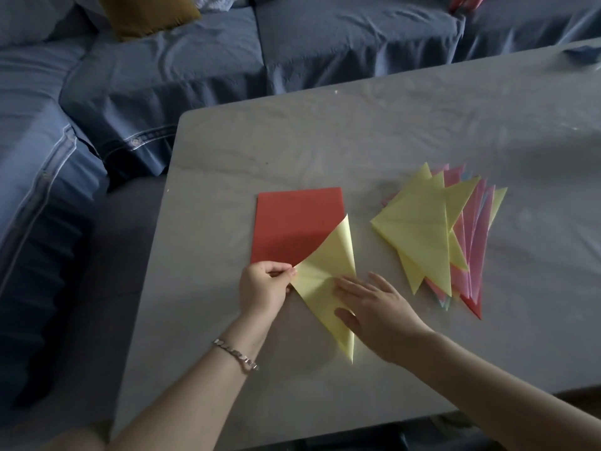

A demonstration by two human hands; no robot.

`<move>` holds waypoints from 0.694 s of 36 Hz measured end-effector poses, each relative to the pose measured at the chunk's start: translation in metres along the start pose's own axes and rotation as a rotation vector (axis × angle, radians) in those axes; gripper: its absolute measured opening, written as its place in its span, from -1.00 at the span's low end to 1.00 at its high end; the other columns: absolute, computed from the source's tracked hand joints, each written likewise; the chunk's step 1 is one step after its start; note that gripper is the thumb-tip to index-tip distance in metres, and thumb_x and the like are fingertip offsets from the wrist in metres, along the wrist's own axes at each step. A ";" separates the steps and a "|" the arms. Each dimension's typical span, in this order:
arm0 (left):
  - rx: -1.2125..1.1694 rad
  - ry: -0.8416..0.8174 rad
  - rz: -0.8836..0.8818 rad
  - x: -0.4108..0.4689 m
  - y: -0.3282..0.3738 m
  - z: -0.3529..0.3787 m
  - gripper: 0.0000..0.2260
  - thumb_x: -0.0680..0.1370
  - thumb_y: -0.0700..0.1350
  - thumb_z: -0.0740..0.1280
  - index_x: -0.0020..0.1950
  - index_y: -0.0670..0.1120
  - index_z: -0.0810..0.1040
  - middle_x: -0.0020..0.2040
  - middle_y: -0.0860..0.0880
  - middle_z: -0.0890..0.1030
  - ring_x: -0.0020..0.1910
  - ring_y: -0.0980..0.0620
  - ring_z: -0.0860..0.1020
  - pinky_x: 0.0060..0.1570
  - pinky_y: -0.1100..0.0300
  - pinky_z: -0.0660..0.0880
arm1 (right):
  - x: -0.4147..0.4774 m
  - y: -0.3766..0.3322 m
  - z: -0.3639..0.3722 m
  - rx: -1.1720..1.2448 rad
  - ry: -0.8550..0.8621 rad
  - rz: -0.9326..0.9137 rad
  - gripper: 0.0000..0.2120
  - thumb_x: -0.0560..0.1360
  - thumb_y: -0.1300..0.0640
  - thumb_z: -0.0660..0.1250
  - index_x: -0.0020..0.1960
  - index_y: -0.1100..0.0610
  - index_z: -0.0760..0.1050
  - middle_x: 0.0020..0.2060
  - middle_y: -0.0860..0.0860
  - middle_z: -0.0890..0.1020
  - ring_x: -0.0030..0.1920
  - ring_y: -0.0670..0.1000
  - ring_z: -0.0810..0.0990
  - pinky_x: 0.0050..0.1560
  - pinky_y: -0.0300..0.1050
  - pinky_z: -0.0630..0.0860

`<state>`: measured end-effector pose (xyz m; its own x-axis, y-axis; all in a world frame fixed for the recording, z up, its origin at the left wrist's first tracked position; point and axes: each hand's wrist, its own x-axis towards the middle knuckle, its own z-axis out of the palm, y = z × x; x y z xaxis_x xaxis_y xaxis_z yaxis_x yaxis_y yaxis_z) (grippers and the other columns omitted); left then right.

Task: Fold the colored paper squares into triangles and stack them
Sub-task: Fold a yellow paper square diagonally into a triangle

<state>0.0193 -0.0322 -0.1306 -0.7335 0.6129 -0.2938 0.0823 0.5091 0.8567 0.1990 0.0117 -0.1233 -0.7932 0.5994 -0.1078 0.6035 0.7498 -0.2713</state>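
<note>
Fingers of left hand pinch yellow sheet by a corner; right hand lies flat on it (crease covered).

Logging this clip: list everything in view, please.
yellow sheet: one, pale yellow, part-folded over the red paper's near right corner
red paper: one showing, red, table centre
triangle pile: several, yellow on top, pink, pale blue, red beneath, right of red paper
table: one, grey-white, foreground
sofa: one, blue, behind and left
cushion: one, mustard, on sofa
bracelet: one, silver, left wrist
left hand: pinches yellow sheet's corner
right hand: flat on yellow sheet
</note>
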 end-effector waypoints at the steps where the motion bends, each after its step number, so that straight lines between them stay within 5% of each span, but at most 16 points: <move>1: 0.000 -0.001 0.009 0.000 -0.001 0.000 -0.86 0.40 -0.23 0.45 -0.30 -0.01 0.59 -0.42 0.03 0.59 -0.62 0.26 0.45 -0.45 0.39 0.41 | 0.000 -0.001 0.000 -0.005 -0.017 0.026 -0.50 0.46 -0.11 -0.04 0.08 0.06 0.59 0.11 -0.08 0.61 0.11 -0.11 0.59 0.26 -0.09 0.25; 4: -0.015 -0.004 0.024 0.000 -0.002 0.000 -0.87 0.41 -0.25 0.45 -0.29 -0.04 0.60 -0.41 0.02 0.58 -0.62 0.27 0.45 -0.50 0.47 0.37 | 0.006 0.000 0.002 0.043 -0.025 0.066 -0.38 0.49 -0.13 -0.16 0.33 0.16 0.40 0.36 0.00 0.40 0.33 -0.01 0.40 0.43 -0.07 -0.01; 7: -0.015 -0.008 0.016 -0.001 -0.003 -0.001 -0.95 0.40 -0.25 0.45 -0.22 -0.12 0.64 -0.41 0.02 0.58 -0.60 0.27 0.46 -0.46 0.43 0.42 | 0.017 0.003 0.005 0.039 0.080 0.089 -0.41 0.49 -0.08 -0.09 0.32 0.22 0.40 0.36 0.08 0.41 0.31 0.07 0.43 0.42 -0.05 0.00; 11: 0.008 0.008 0.045 -0.001 -0.005 -0.001 -0.82 0.39 -0.23 0.46 -0.33 0.02 0.60 -0.39 0.06 0.59 -0.40 0.12 0.56 -0.21 0.18 0.55 | 0.039 0.016 0.002 0.096 0.040 0.140 -0.53 0.60 -0.03 -0.11 0.37 0.15 0.32 0.43 0.01 0.28 0.44 -0.03 0.20 0.42 -0.18 -0.06; 14: 0.001 0.006 0.030 -0.001 -0.006 0.000 -0.77 0.38 -0.22 0.47 -0.36 0.08 0.57 -0.37 0.07 0.60 -0.33 0.05 0.58 -0.11 0.10 0.58 | 0.055 0.024 0.001 0.086 0.062 0.169 -0.64 0.61 0.06 0.02 0.32 0.18 0.36 0.39 0.03 0.34 0.42 0.00 0.22 0.38 -0.18 0.02; 25: 0.011 -0.023 0.015 -0.003 -0.002 -0.002 -0.79 0.37 -0.21 0.47 -0.36 0.08 0.58 -0.33 0.02 0.62 -0.27 -0.03 0.59 -0.04 0.03 0.57 | 0.090 0.040 -0.010 0.100 0.114 0.266 -0.67 0.60 0.10 0.03 0.27 0.20 0.38 0.29 0.03 0.44 0.34 0.04 0.30 0.30 -0.16 0.13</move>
<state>0.0203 -0.0365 -0.1310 -0.7163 0.6345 -0.2903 0.1008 0.5058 0.8567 0.1522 0.0985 -0.1348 -0.5910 0.8026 -0.0811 0.7730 0.5348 -0.3412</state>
